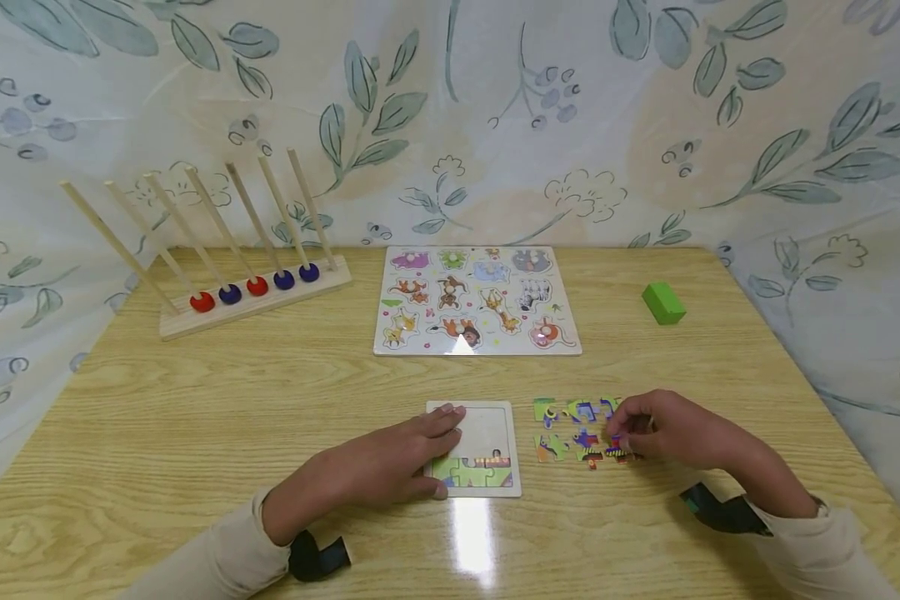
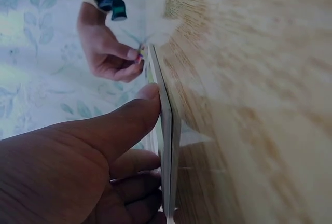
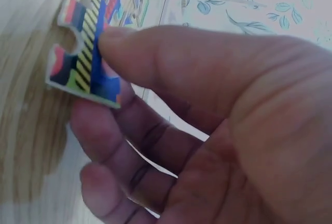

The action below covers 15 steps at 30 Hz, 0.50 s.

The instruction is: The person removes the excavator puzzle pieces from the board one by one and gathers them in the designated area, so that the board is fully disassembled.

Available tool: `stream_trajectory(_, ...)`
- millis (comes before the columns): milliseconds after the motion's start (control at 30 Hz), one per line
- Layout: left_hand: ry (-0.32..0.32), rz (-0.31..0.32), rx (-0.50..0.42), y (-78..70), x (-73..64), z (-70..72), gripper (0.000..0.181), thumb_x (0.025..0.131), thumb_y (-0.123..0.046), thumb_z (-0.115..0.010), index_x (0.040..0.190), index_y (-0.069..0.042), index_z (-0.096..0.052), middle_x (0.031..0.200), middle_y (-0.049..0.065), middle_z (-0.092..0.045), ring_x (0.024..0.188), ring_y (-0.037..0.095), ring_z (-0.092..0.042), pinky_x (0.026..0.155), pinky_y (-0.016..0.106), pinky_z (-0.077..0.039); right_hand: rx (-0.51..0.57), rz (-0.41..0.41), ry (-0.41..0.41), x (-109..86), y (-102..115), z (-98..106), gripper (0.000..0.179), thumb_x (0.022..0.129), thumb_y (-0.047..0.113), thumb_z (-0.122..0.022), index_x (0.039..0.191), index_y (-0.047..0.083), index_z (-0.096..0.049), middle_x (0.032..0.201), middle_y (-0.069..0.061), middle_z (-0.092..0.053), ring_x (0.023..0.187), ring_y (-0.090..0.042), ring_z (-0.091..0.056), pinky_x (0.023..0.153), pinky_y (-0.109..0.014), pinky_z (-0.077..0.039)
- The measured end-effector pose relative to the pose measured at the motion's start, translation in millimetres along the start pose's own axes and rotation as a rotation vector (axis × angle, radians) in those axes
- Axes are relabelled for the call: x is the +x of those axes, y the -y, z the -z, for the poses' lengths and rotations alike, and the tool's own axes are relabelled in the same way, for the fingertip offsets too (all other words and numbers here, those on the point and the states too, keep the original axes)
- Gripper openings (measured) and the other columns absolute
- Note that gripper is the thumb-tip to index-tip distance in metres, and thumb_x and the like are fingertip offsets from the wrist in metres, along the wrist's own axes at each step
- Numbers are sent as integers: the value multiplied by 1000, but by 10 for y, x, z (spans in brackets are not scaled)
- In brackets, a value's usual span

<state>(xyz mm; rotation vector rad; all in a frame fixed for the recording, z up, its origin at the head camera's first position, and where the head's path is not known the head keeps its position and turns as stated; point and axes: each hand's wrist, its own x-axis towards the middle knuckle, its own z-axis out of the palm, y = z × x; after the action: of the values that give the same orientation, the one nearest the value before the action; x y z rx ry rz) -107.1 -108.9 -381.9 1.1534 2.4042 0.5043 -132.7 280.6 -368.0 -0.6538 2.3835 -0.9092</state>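
Note:
A small square wooden puzzle tray (image 1: 487, 429) lies flat at the near middle of the table, with several fitted pieces (image 1: 474, 477) along its bottom. My left hand (image 1: 382, 462) rests on its left side, fingers extended over the bare board and thumb at the lower edge. In the left wrist view the thumb (image 2: 149, 92) presses the tray's rim. My right hand (image 1: 678, 429) pinches a puzzle piece (image 3: 88, 53) with yellow-and-black stripes and a blue band between thumb and fingers. Several loose puzzle pieces (image 1: 551, 448) lie in rows between the tray and this hand.
Behind the tray lies an animal peg puzzle board (image 1: 461, 344). At the back left stands a wooden rack (image 1: 270, 298) with upright pegs and red and blue beads. A green block (image 1: 663, 303) sits at the back right. Patterned fabric (image 1: 450, 125) hangs behind the table.

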Motion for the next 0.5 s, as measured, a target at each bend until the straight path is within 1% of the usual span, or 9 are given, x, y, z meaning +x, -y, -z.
stream_trajectory(133,-7,-2,44,-18,-8,-4,72,94,-37,-64,150,-2,-35,160,7,-19,146,22,-14,114,37,-24,-65,-13,-38,-30,41,-7,12,87,1,-69,97,7,-71,94,3,-66,79,-7,-55,64,-26,-49)
stream_trajectory(267,-27,-17,86,-29,-14,0,73,93,-42,-64,149,-3,-38,159,7,-22,146,23,-16,114,38,-25,-109,-33,-68,-51,60,4,13,85,2,-72,96,7,-71,93,2,-66,79,-8,-57,65,-26,-50)
stream_trajectory(400,-54,-14,77,-3,-27,38,76,88,-48,-67,147,-7,-43,159,5,-23,146,22,-15,114,40,-24,-125,-31,-84,-53,72,25,14,85,0,-70,97,7,-71,90,2,-65,77,-8,-56,63,-26,-49)
stream_trajectory(500,-54,2,57,34,-33,77,79,85,-49,-70,147,-8,-43,159,3,-23,147,20,-13,115,39,-23,-137,-9,-104,-34,90,35,15,86,-1,-69,97,8,-71,89,4,-65,77,-6,-55,63,-26,-49)
